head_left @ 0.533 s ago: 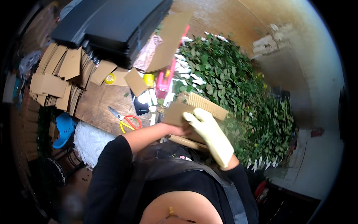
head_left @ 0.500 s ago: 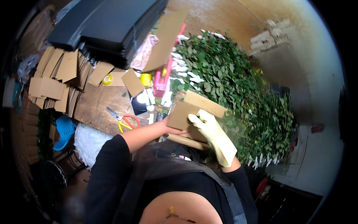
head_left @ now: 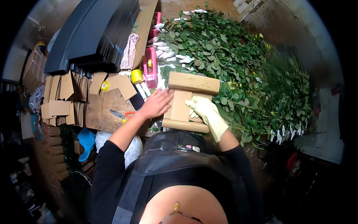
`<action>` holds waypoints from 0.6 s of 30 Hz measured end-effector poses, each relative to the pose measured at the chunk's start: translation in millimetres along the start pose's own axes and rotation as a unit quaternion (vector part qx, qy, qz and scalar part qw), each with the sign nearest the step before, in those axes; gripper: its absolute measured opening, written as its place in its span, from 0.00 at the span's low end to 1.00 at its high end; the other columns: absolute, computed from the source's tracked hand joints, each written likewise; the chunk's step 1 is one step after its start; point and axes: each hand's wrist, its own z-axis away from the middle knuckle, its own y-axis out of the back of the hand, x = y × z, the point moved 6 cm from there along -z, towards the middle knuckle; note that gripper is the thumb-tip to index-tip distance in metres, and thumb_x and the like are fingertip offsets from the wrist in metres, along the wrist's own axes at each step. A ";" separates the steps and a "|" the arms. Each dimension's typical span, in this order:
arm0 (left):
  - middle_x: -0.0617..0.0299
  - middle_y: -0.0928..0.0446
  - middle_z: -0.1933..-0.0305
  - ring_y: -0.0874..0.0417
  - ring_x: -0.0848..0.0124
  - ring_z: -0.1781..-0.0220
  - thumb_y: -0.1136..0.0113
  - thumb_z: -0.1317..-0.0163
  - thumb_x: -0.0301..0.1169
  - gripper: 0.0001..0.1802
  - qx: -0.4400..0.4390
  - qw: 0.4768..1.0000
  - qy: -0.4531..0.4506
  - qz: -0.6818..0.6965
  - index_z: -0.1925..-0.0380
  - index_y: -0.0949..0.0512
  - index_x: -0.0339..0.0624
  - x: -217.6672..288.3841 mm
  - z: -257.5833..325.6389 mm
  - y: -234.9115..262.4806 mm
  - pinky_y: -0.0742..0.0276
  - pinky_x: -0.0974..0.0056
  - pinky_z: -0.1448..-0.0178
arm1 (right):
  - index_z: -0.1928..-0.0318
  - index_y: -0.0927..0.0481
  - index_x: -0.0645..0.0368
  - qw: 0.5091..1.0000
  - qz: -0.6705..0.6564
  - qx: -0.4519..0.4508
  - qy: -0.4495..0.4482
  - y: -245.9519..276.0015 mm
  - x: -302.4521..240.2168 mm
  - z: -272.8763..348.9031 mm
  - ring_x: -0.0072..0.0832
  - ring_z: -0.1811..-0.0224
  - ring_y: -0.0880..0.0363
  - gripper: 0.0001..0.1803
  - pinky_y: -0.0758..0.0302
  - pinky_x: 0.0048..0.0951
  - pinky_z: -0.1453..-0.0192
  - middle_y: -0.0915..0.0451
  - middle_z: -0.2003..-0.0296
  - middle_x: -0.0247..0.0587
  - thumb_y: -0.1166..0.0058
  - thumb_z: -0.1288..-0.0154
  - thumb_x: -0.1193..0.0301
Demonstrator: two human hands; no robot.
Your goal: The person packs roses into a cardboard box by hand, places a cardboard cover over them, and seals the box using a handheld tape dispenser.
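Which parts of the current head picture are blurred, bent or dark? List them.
Head view: the left hand looks slightly motion-blurred, while ribs on the far corrugated cardboard flap show clearly; head view: the leafy stems turn hazy toward the upper right; head view: the stacked black sheets bow, and the lower corners are dark.

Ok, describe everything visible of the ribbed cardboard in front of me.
The ribbed cardboard looks like tan corrugated paper, its far and near ends curled over, its middle flatter. It lies beside leafy stems. A smooth card covers part of its middle, under the gloved right hand; the left hand is at its left edge, contact unclear.
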 end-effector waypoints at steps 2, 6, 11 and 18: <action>0.50 0.17 0.44 0.17 0.54 0.43 0.34 0.38 0.27 0.20 0.082 0.997 0.012 0.005 0.45 0.19 0.39 6.0 -4.7 29.7 0.19 0.52 0.41 | 0.58 0.16 0.63 0.999 0.049 0.008 -0.007 2.2 -6.2 3.2 0.25 0.74 0.15 0.21 0.20 0.28 0.67 0.14 0.73 0.39 0.44 0.25 0.54; 0.57 0.14 0.62 0.12 0.58 0.60 0.30 0.43 0.26 0.15 0.013 0.994 -0.034 0.103 0.54 0.15 0.39 52.0 -52.5 40.4 0.15 0.56 0.56 | 0.54 0.14 0.55 0.967 0.252 0.043 0.013 12.8 -28.5 14.9 0.32 0.68 0.11 0.25 0.17 0.36 0.59 0.10 0.68 0.39 0.52 0.24 0.47; 0.54 0.14 0.56 0.12 0.55 0.56 0.29 0.43 0.29 0.10 -0.072 0.994 0.030 0.071 0.63 0.15 0.36 60.6 -53.8 12.7 0.14 0.57 0.51 | 0.56 0.14 0.55 0.958 0.257 -0.122 -0.022 20.2 -40.6 28.1 0.30 0.73 0.14 0.25 0.17 0.35 0.65 0.12 0.72 0.38 0.55 0.21 0.48; 0.52 0.14 0.49 0.13 0.55 0.48 0.31 0.39 0.28 0.11 -0.082 0.988 0.106 0.078 0.58 0.15 0.36 63.7 -41.6 22.9 0.17 0.54 0.36 | 0.38 0.18 0.47 0.963 0.182 0.174 0.099 168.6 -115.8 4.3 0.29 0.36 0.21 0.22 0.27 0.31 0.31 0.18 0.38 0.38 0.56 0.20 0.54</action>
